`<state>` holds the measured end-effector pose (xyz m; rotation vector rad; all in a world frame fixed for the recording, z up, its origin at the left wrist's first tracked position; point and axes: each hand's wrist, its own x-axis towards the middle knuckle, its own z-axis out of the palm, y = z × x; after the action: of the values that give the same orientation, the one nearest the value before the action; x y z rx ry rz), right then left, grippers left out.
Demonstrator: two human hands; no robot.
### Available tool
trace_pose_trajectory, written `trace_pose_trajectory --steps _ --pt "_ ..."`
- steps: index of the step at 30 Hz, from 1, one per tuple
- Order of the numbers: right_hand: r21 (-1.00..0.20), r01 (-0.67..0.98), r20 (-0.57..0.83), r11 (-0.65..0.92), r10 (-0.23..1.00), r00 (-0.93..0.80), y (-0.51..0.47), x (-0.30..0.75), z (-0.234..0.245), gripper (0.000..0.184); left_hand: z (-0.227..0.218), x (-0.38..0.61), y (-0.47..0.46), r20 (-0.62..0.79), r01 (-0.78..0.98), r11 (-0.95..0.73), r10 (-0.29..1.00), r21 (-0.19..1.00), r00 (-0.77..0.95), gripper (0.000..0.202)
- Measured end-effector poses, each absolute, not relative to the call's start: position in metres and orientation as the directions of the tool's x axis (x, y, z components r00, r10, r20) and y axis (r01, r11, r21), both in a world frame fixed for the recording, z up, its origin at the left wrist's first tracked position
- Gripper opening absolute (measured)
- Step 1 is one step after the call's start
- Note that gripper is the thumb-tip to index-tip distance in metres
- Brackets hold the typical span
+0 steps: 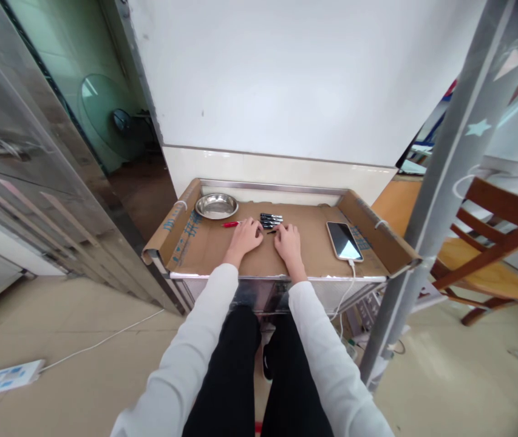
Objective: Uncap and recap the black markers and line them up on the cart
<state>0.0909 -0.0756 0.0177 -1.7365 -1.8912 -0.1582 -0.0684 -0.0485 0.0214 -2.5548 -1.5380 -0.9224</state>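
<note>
My left hand (246, 235) rests low over the cardboard-lined tabletop (213, 258), its fingers curled; whatever they hold, if anything, is hidden. Beside its knuckles lies a red pen (230, 224), its right end meeting the hand's outline. My right hand (288, 242) is closed, thumb and forefinger together at a short black pen-like piece (271, 232) that points left. Just beyond both hands, several dark pens (271, 217) with silvery parts lie side by side in a row.
A round steel dish (216, 206) stands at the back left. On the right lies a phone (344, 241) with a white charging cable (352, 273) hanging over the front edge. Folded cardboard walls (379, 227) flank the surface. A grey post (427, 230) and wooden chair (481, 243) are at right.
</note>
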Motion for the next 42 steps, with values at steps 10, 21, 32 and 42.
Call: trace_pose_trajectory --steps 10,21,32,42 --pt "-0.285 0.936 0.464 0.204 0.884 -0.052 -0.0739 0.0920 0.0137 0.023 0.0227 -0.0694 -0.0468 0.499 0.781 -0.571 0.769 0.253 0.400 0.011" --pt "-0.285 0.933 0.446 0.221 0.892 -0.075 -0.0743 0.0922 0.0132 0.023 0.0258 -0.0700 -0.0479 0.499 0.668 -0.604 0.779 0.434 0.380 0.014" --pt "-0.386 0.895 0.467 0.222 0.884 -0.018 -0.0694 0.0938 0.0111 0.025 0.0261 -0.0701 -0.0481 0.493 0.587 -0.634 0.769 0.504 0.407 0.015" --pt "-0.519 0.743 0.480 0.421 0.864 -0.154 -0.0714 0.0924 0.0159 0.019 0.0234 -0.0714 -0.0438 0.513 0.556 -0.667 0.742 0.496 0.432 0.018"
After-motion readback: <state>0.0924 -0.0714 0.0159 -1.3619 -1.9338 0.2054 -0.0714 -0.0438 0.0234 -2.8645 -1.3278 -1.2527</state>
